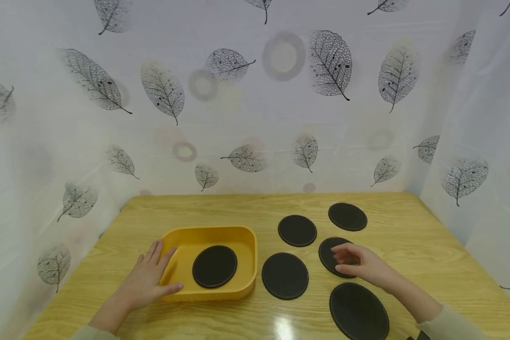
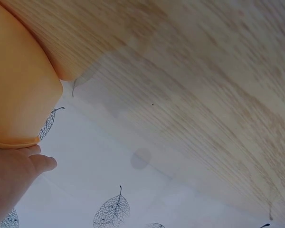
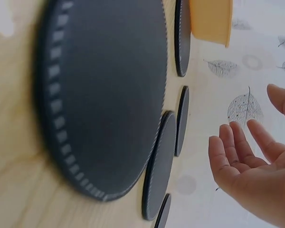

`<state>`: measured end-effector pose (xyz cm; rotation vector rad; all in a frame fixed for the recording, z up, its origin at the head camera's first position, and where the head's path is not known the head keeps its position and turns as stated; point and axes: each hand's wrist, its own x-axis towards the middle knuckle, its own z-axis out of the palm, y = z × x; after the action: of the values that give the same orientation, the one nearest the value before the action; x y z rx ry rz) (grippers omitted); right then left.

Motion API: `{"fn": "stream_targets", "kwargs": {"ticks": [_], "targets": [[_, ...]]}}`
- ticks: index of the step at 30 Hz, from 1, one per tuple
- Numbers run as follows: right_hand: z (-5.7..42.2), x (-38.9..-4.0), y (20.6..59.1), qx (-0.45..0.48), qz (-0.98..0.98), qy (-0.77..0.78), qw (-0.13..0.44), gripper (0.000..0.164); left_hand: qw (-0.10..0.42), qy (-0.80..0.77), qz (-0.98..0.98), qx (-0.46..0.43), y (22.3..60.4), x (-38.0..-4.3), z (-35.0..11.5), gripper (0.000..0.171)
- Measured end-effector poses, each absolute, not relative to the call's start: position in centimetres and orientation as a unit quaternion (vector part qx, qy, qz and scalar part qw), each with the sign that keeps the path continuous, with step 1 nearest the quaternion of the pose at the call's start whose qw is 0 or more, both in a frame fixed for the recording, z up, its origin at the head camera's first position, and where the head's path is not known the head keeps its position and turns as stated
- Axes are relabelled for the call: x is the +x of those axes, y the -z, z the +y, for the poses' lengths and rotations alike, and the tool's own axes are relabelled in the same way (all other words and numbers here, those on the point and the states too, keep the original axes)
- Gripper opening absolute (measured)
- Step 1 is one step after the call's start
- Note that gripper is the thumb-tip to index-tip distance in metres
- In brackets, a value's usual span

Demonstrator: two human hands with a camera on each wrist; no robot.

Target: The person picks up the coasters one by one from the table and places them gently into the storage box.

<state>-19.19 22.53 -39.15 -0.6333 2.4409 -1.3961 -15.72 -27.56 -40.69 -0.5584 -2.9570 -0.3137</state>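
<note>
A yellow rectangular tray (image 1: pixel 212 296) stands on the table at left centre with one round black coaster (image 1: pixel 214 266) lying flat inside. My left hand (image 1: pixel 146 279) rests on the tray's left rim, fingers spread and fairly straight; in the left wrist view its fingertips touch the rim of the tray (image 2: pixel 21 85). My right hand (image 1: pixel 365 265) hovers over a black coaster (image 1: pixel 328 255), partly covering it in the head view. Its fingers are loosely bent with nothing between them. The right wrist view shows this hand (image 3: pixel 256 166) above the table, apart from the stitched-edge coasters.
More black coasters lie flat on the table: one right beside the tray (image 1: pixel 285 276), one behind it (image 1: pixel 297 230), one at the back right (image 1: pixel 347 216) and a near one (image 1: pixel 359 311). A leaf-patterned curtain (image 1: pixel 255 108) encloses the wooden table (image 1: pixel 221 326) at the back and sides.
</note>
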Motion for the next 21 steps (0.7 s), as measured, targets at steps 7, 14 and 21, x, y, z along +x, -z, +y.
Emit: {"fn": "stream_targets", "kwargs": {"ticks": [7, 14, 21], "targets": [[23.6, -18.6, 39.4, -0.232, 0.849, 0.461, 0.118, 0.045, 0.054, 0.110, -0.975, -0.184, 40.7, -15.8, -27.5, 0.081], [24.0, -18.2, 39.6, -0.239, 0.853, 0.445, 0.128, 0.045, 0.057, 0.107, -0.975, -0.184, 40.6, -15.8, -27.4, 0.082], [24.5, -17.6, 40.3, -0.251, 0.862, 0.417, 0.143, 0.045, 0.058, 0.102, -0.976, -0.186, 40.5, -15.7, -27.5, 0.082]]}}
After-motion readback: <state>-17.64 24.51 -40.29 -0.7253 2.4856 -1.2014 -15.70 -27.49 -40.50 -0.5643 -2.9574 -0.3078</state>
